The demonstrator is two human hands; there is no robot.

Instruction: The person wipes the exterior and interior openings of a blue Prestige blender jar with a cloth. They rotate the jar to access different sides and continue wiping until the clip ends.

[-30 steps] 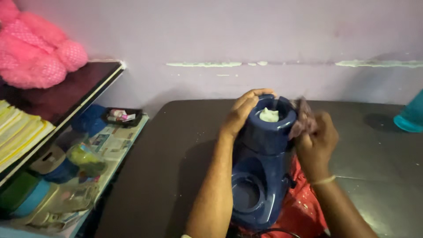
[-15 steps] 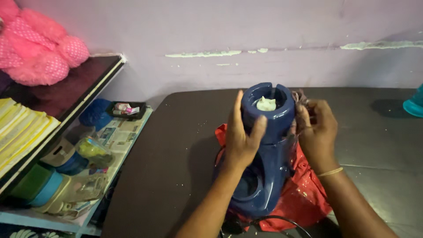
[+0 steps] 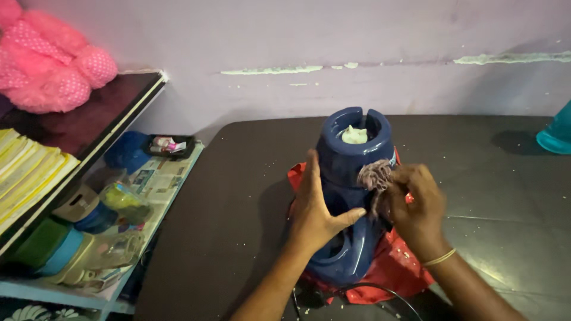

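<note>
A dark blue mixer base (image 3: pixel 351 178) with a white coupler on top lies tilted on a red plastic sheet (image 3: pixel 395 267) on the dark table (image 3: pixel 238 190). My left hand (image 3: pixel 315 208) presses flat against its left side and steadies it. My right hand (image 3: pixel 416 202) grips a greyish rag (image 3: pixel 375 177) and holds it against the upper right side of the base. A black cord (image 3: pixel 363 291) runs out from under the base towards me.
A shelf unit on the left holds pink stuffed toys (image 3: pixel 50 59), stacked yellow papers (image 3: pixel 27 172), tape rolls (image 3: pixel 53 249) and a small black tray (image 3: pixel 169 145). A teal container (image 3: pixel 556 134) stands at the table's far right edge. A lilac wall lies behind.
My left hand slid down from the top rim to the side of the blue base. My right hand with the rag shifted lower on the right side.
</note>
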